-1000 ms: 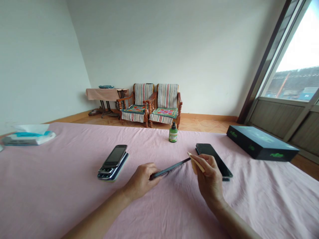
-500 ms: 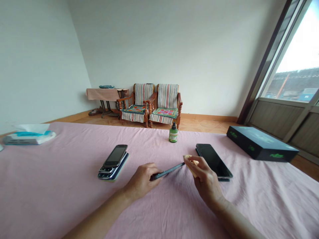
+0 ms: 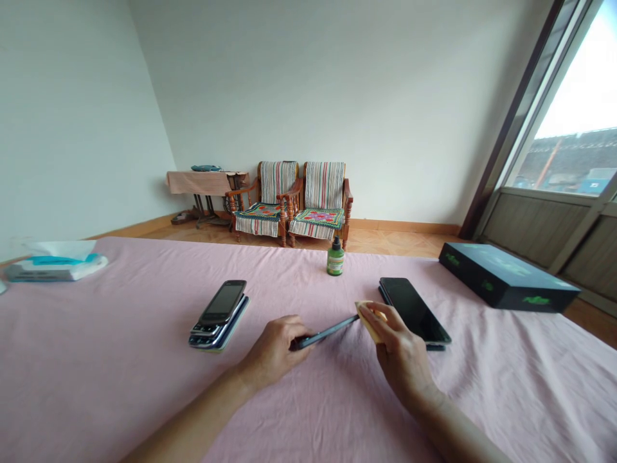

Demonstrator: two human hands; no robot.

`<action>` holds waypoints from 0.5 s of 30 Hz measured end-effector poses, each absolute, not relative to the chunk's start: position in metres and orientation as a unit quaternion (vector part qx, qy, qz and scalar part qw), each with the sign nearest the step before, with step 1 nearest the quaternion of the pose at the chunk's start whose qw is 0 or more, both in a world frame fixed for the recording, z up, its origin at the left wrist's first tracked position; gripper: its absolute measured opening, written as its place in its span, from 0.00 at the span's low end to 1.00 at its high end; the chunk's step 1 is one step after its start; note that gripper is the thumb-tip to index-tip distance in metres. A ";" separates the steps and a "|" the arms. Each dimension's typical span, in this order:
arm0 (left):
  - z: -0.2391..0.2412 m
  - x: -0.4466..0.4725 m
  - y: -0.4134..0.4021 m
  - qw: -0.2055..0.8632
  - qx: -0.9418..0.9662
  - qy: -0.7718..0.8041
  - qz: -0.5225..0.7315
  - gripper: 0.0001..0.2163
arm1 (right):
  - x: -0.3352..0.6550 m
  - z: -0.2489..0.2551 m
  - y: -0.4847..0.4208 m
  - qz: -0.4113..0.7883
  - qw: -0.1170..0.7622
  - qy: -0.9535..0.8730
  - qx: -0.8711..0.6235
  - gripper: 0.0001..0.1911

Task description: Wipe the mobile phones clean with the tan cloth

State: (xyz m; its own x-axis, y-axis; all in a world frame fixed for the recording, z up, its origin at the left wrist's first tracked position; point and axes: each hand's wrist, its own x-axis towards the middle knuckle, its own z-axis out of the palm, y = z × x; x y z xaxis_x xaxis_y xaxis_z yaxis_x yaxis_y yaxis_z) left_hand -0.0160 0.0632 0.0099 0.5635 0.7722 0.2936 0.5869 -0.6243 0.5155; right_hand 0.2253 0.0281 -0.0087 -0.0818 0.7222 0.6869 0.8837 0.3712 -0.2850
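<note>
My left hand [image 3: 276, 350] is closed around the near end of a dark mobile phone [image 3: 328, 330], which is tilted and seen nearly edge-on. My right hand [image 3: 400, 347] pinches a pale yellow cloth [image 3: 370, 320] at the phone's far end; whether the cloth touches the edge or only sits beside it is hard to see. Left of my hands lies a stack of phones [image 3: 220, 314], a grey one with a screen on top. On the right, partly behind my right hand, a large black phone [image 3: 415, 310] rests on another dark device.
A green pump bottle [image 3: 335, 258] stands near the far edge of the pink cloth [image 3: 120, 360]. A black box [image 3: 508, 278] with green print sits at the right, and a tissue pack [image 3: 58, 265] at the far left. Beyond are two wooden chairs [image 3: 318, 193].
My right hand and the yellow cloth have shifted very slightly at the phone's end. My left hand keeps its hold with almost no movement.
</note>
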 end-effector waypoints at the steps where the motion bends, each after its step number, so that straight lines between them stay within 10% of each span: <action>1: 0.010 -0.016 0.063 0.183 0.865 0.394 0.253 0.07 | 0.224 -0.008 0.028 -0.118 0.381 -0.724 -0.563 0.32; 15: 0.011 -0.011 0.060 0.176 0.864 0.405 0.242 0.08 | 0.179 -0.009 0.012 0.017 0.435 -0.801 -0.412 0.22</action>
